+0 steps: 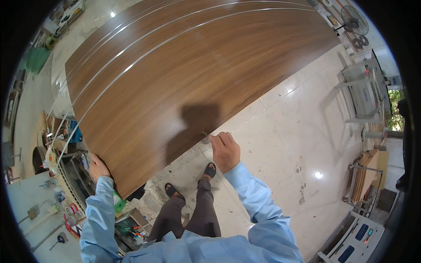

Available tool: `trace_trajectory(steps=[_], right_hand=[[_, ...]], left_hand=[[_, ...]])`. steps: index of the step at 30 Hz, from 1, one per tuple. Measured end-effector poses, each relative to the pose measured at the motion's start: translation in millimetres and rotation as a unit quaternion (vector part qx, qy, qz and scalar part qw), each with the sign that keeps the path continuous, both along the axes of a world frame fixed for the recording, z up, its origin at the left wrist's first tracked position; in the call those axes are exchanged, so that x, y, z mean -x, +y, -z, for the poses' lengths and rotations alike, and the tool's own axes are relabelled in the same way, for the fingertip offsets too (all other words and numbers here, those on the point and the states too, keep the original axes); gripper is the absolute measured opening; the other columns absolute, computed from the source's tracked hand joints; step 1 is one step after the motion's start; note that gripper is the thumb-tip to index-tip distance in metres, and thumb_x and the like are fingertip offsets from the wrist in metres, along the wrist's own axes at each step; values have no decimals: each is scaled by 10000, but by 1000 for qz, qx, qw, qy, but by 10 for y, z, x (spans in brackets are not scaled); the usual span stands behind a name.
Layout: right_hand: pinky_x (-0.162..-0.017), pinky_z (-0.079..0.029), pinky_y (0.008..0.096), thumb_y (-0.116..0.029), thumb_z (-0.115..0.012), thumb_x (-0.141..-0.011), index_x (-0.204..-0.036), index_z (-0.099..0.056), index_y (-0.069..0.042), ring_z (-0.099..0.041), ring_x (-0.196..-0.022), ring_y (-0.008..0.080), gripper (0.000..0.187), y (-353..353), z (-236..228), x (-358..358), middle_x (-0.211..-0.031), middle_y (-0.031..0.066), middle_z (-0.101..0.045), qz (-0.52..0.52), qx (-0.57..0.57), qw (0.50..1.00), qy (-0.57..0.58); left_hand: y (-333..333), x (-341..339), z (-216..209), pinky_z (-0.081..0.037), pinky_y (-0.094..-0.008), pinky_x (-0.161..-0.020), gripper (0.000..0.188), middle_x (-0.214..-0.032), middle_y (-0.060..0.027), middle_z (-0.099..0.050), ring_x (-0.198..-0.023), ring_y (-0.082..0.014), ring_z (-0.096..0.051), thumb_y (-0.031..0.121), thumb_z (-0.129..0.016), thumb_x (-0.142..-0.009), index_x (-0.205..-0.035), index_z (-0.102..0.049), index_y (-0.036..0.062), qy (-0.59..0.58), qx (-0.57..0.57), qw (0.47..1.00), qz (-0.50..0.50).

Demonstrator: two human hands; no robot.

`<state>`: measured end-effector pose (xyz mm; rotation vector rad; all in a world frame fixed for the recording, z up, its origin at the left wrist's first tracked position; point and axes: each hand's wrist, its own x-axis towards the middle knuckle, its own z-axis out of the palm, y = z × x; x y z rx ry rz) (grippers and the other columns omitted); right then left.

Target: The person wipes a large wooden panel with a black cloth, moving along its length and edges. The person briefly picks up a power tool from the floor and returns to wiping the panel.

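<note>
Large brown wood-grain rectangular panel (175, 87) lying ahead-left of right hand (226, 151), long axis running lower-left to upper-right. Left hand (99, 168), nearer, touching left end; grip unclear. Right fingers (213, 138) pinching wispy brown scrap (204, 132) by near long edge.

The board (153, 101) has smooth, softly glossy wood grain; shiny, metal-looking strips (127, 68) gleam toward eleven o'clock. The floor (280, 144) is glossy and smooth, the shirt (254, 197) at six o'clock matt, creased cloth.
</note>
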<state>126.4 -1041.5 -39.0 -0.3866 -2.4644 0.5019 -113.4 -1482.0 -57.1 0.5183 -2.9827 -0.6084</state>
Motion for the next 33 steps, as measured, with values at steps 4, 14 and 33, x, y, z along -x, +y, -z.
trace_trajectory(steps=[4,14,33], right_hand=[[-644,-507,443,-28,-640,-820,-922,-645,-82,-583,-803,328,116,867,-240,144,-829,110,-572,116,-106,987,30],[-680,-529,421,-20,-697,-760,-855,-657,-86,-625,-832,320,122,-496,187,14,-833,129,-601,42,26,997,58],[-685,-515,462,-6,-658,-770,-936,-642,-76,-589,-858,335,181,452,-92,22,-917,116,-590,147,-84,985,-6]], left_hand=[[47,3,-40,-463,-493,-932,789,-1098,-363,-661,-1062,-509,-623,577,-326,-1026,-1141,-655,-131,-6,-18,1000,-7],[129,-29,-130,-449,-496,-983,803,-1173,-348,-648,-1141,-501,-596,595,-308,-1017,-1187,-651,-110,-34,-3,999,-15],[124,6,-110,-454,-515,-981,804,-1181,-332,-653,-1131,-498,-602,601,-282,-1015,-1189,-660,-88,-29,20,999,2]])
